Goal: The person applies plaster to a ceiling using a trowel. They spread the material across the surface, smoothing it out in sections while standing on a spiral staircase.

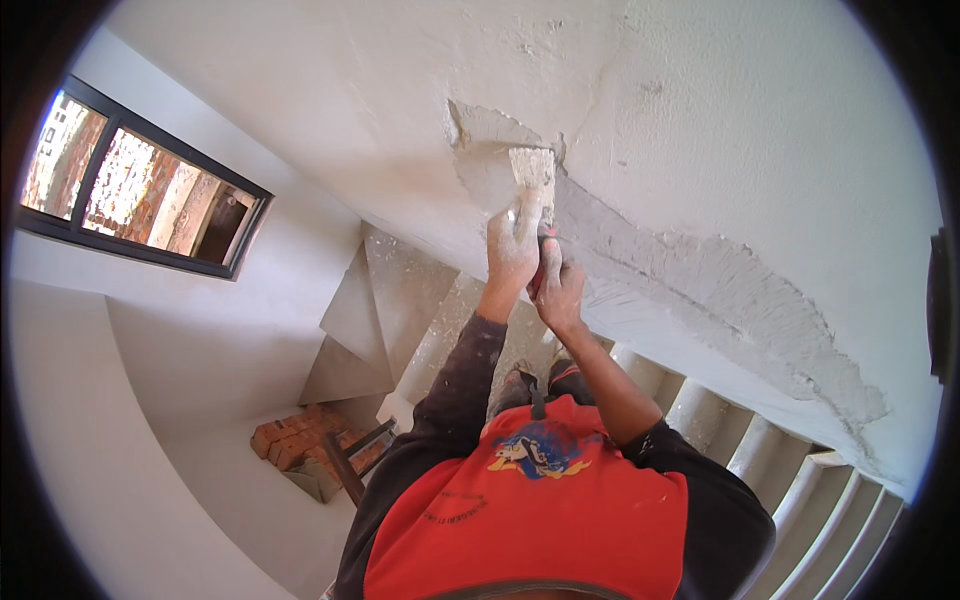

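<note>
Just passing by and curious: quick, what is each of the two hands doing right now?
Left hand: closed, pressing the putty knife flat against the plaster patch.
Right hand: closed on the knife's red handle.

white plastered walls (200, 330) enclose a narrow stairwell, daylight entering through a dark-framed window (140, 185) high on the left. concrete stairs (400, 310) wind downward, their undersides rough and grey. a stack of red bricks (300, 440) sits on the pale floor (250, 510) below.
</note>
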Motion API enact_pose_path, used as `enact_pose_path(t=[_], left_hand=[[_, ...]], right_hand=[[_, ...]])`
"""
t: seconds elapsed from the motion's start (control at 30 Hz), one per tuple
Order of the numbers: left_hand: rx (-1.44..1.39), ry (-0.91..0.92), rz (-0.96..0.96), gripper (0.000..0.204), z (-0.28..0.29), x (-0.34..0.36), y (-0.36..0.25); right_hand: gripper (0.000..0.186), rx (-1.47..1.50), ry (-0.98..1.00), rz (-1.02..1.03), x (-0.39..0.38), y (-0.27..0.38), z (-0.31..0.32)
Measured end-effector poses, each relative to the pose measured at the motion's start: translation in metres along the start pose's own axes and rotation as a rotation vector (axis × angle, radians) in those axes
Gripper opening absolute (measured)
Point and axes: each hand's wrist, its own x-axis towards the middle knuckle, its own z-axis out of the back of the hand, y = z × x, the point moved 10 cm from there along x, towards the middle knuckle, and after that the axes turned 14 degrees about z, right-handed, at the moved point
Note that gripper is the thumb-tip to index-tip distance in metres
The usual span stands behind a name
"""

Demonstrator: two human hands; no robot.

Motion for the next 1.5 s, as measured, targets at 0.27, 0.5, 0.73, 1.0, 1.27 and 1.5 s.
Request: enact_pose_path(t=[0.27,0.5,0.73,1.0,1.27,1.5], left_hand=[[-0.114,0.066,-0.089,0.04,-0.011,0.006,-0.024],[-0.144,0.085,0.092,0.043,-0.012,0.002,0.019],[-0.154,0.12,0.167,0.044,-0.013,-0.006,0.02],[-0.21,0.181,0.234,0.045,-0.021,-0.01,0.005],[-0.209,0.138,0.211,0.046,-0.026,-0.014,0.002],[-0.227,0.149,0.277,0.043,-0.023,-0.011,0.011]], right_hand=[[0.04,-0.146,-0.031,0.088,0.011,0.026,0.008],[0.036,-0.116,0.013,0.054,-0.017,0.026,0.007],[0.028,0.058,0.027,0.046,-0.027,0.009,0.005],[0.03,-0.121,-0.009,0.116,-0.018,0.028,0.013],[0.03,-0.072,0.015,0.068,-0.016,0.036,0.019],[0.033,-0.189,0.04,0.113,-0.014,0.034,0.017]])
